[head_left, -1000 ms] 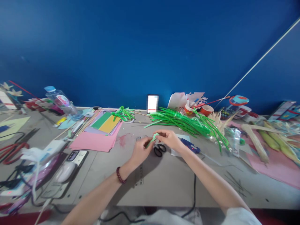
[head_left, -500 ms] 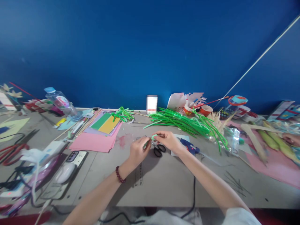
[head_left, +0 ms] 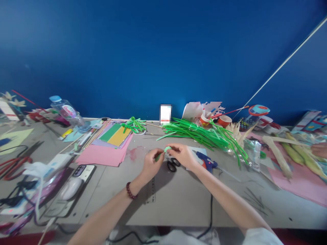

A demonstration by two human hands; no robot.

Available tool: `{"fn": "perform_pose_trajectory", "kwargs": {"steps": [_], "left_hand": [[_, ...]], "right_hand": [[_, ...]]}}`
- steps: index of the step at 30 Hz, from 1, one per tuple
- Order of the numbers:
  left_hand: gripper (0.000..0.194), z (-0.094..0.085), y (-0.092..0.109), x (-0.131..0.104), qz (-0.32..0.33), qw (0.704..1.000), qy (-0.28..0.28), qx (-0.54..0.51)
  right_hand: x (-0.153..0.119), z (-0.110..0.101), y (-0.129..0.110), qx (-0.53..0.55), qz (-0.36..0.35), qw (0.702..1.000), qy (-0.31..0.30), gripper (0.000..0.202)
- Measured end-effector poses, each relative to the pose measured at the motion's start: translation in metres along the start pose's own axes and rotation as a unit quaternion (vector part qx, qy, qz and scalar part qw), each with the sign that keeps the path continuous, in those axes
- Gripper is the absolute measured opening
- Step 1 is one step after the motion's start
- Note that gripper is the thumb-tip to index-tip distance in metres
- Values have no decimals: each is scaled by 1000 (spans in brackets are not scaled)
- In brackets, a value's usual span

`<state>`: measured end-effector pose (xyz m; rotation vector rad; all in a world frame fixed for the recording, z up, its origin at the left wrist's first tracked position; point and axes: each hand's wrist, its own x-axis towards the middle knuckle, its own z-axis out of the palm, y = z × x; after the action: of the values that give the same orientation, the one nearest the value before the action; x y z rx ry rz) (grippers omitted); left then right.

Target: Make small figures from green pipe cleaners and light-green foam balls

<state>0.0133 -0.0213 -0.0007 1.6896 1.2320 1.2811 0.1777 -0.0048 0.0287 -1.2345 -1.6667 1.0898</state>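
- Blue wall (head_left: 163, 51): plain, rises behind the bench.
- Bench (head_left: 178, 207): grey, marked with a faint red stain, crowded at both sides.
- Green stems (head_left: 196, 132): loose bundle at the rear, right of centre.
- Pink sheets (head_left: 98, 154): stacked, left of the hands.
- Right hand (head_left: 183, 156): thumb and fingers pinch the pale green piece.
- Left hand (head_left: 152, 161): fingers closed on a darker green strip (head_left: 158, 157).
- Scissors (head_left: 171, 166): black handles, beneath the hands.
- Pale green piece (head_left: 167, 149): small, crumpled-looking, between the hands above the bench; fine detail unclear.
- Change from one second earlier: right hand sits slightly further left, exposing more of the blue glue gun (head_left: 211, 164).
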Motion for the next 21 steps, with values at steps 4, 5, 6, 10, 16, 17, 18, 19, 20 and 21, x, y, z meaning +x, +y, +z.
{"fn": "perform_pose_trajectory", "kwargs": {"steps": [4, 5, 6, 10, 16, 17, 18, 19, 20, 21], "left_hand": [[18, 2, 0, 1, -47, 996, 8, -76], [21, 3, 0, 2, -67, 992, 5, -105], [24, 4, 1, 3, -88, 987, 1, -135], [33, 5, 8, 8, -168, 961, -21, -220], [30, 8, 14, 10, -278, 906, -37, -316], [30, 9, 13, 10, -287, 901, -36, -325], [30, 10, 11, 10, -292, 897, -37, -330], [31, 10, 9, 10, -293, 895, -40, -333], [32, 11, 6, 10, -289, 897, -47, -332], [34, 11, 2, 10, -279, 900, -55, -330]], "right_hand": [[0, -6, -6, 13, -28, 998, -49, 37], [0, -8, -7, 8, -47, 997, -63, 40], [0, -10, -9, 1, -66, 995, -76, 43], [-3, -14, -13, -47, -103, 988, -110, 55], [-3, -13, -10, -104, -105, 982, -118, 61], [-4, -12, -9, -110, -105, 981, -121, 62], [-4, -10, -7, -116, -104, 980, -123, 63], [-5, -8, -6, -123, -105, 979, -124, 64], [-6, -6, -4, -131, -109, 978, -124, 64], [-6, -3, -3, -139, -113, 976, -123, 64]]}}
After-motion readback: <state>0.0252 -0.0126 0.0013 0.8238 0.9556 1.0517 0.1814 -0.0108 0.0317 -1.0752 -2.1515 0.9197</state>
